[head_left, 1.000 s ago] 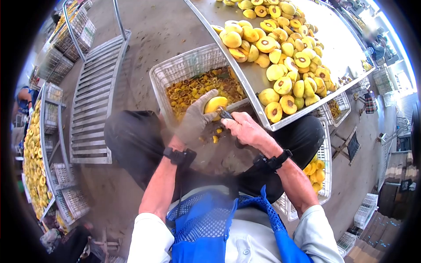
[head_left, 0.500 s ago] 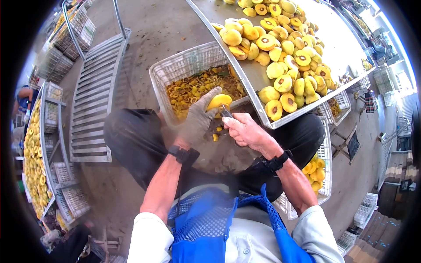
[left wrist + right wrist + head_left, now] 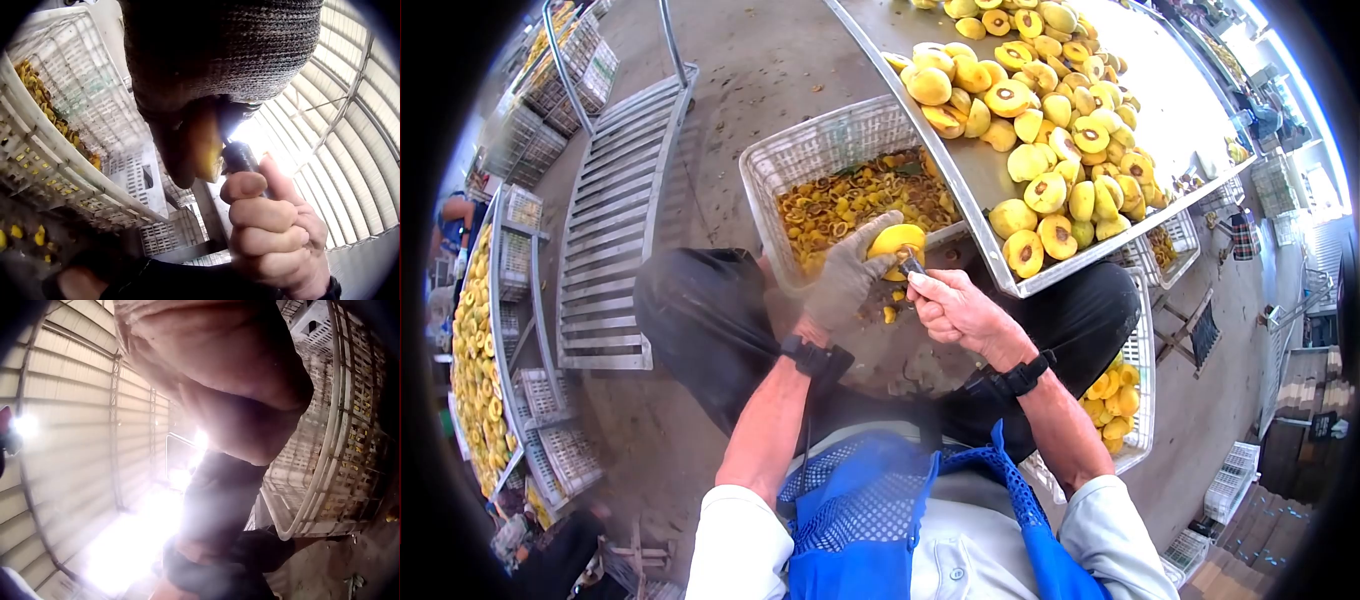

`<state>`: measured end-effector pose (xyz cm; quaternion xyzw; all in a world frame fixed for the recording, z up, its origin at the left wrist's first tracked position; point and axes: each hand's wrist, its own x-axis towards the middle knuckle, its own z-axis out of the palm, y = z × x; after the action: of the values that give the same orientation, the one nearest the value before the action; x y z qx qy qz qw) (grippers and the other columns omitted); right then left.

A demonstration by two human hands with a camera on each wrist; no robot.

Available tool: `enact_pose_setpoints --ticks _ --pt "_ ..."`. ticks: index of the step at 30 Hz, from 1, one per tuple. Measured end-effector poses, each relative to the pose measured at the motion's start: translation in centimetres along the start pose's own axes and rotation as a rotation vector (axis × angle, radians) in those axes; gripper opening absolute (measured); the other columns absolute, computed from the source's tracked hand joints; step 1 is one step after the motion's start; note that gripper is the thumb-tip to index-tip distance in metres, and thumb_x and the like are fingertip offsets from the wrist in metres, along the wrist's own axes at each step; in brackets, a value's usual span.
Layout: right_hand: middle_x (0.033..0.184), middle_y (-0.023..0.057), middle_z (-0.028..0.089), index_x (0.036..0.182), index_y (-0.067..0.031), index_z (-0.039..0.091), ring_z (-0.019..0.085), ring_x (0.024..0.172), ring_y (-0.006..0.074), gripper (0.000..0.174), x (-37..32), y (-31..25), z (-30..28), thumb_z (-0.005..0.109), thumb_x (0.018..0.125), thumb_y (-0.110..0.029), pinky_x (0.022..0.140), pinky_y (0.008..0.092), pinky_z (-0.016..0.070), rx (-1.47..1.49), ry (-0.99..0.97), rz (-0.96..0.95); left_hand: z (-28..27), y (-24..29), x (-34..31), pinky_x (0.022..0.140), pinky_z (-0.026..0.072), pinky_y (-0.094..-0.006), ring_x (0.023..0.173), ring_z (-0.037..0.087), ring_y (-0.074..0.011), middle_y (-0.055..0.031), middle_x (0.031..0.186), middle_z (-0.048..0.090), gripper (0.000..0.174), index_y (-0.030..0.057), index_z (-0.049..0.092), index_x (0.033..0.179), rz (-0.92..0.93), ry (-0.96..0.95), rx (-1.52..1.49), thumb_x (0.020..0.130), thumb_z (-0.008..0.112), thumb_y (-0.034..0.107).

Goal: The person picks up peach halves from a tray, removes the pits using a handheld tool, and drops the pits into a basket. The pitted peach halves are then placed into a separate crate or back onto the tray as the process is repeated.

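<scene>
My left hand [image 3: 842, 282], in a grey knit glove, holds a yellow peach half [image 3: 897, 239] over the near edge of a white crate. Bare, my right hand [image 3: 958, 312] grips a small tool by its dark handle [image 3: 241, 157], fingers curled round it and thumb along it. The tool's tip meets the peach half at its near side, and the fruit hides the working end. In the left wrist view, the gloved fingers wrap the peach half [image 3: 205, 150] from above. The right wrist view shows mostly the back of the right hand [image 3: 219, 375].
A white crate [image 3: 765, 160] with pit scraps and trimmings stands before my knees. On the right, a metal-edged table [image 3: 975, 175] bears a heap of peach halves [image 3: 1055, 150]. Another crate [image 3: 1142, 400] with yellow halves sits by my right leg. A slatted cart [image 3: 615, 220] stands left.
The peach half turns in the left hand, first tipped narrow, now showing a broader face. The right hand shifts slightly down and its wrist turns, with the tool staying at the fruit.
</scene>
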<state>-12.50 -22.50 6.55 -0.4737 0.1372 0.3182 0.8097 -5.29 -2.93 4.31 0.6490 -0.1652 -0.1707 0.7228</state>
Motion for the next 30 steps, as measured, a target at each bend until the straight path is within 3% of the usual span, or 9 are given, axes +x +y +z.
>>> enact_pose_setpoints --ticks 5,7,9,21,30 --pt "0.063 -0.0092 0.038 0.093 -0.0057 0.056 0.028 0.044 0.0000 0.029 -0.3 0.0 0.3 0.056 0.108 -0.030 0.038 0.0196 0.0244 -0.030 0.043 0.001 0.3 0.9 -0.2 0.106 0.0463 -0.0289 0.122 0.059 -0.0143 -0.0081 0.138 0.063 0.052 -0.0006 0.053 0.146 -0.095 -0.017 -0.079 0.099 0.067 0.016" --pt "0.063 -0.0090 0.038 0.093 -0.0056 0.056 0.028 0.044 0.0001 0.029 -0.2 0.3 0.4 0.056 0.108 -0.030 0.038 0.0195 0.0247 0.013 0.036 0.016 0.3 0.1 -0.2 0.106 0.0462 -0.0288 0.122 0.059 -0.0145 -0.0082 0.138 0.063 0.053 -0.0005 0.053 0.146 0.009 0.001 -0.014 0.100 0.067 0.021" --pt "0.063 -0.0081 0.039 0.094 -0.0055 0.057 0.030 0.044 0.0006 0.029 -0.4 0.5 0.3 0.055 0.108 -0.031 0.039 0.0196 0.0258 0.166 -0.008 0.047 0.3 -0.4 -0.3 0.106 0.0462 -0.0289 0.122 0.059 -0.0146 -0.0082 0.138 0.063 0.053 -0.0006 0.053 0.146 -0.004 0.003 -0.044 0.100 0.066 0.021" --pt "0.063 -0.0079 0.040 0.096 -0.0075 0.058 0.032 0.048 0.0020 0.029 -0.8 2.0 0.2 0.053 0.109 -0.032 0.041 0.0190 0.0266 0.425 -0.041 0.120 1.5 -0.4 -0.8 0.101 0.0491 -0.0279 0.115 0.062 -0.0132 -0.0076 0.129 0.067 0.048 -0.0002 0.055 0.145 -0.055 0.011 -0.107 0.101 0.062 0.016" --pt "0.061 -0.0091 0.036 0.094 -0.0085 0.055 0.029 0.043 0.0017 0.030 0.9 3.2 -0.1 0.056 0.108 -0.035 0.038 0.0206 0.0247 0.217 -0.005 0.022 0.8 -1.9 -0.3 0.098 0.0516 -0.0270 0.110 0.064 -0.0124 -0.0066 0.125 0.069 0.045 0.0011 0.055 0.145 -0.121 0.051 -0.204 0.101 0.060 0.009"
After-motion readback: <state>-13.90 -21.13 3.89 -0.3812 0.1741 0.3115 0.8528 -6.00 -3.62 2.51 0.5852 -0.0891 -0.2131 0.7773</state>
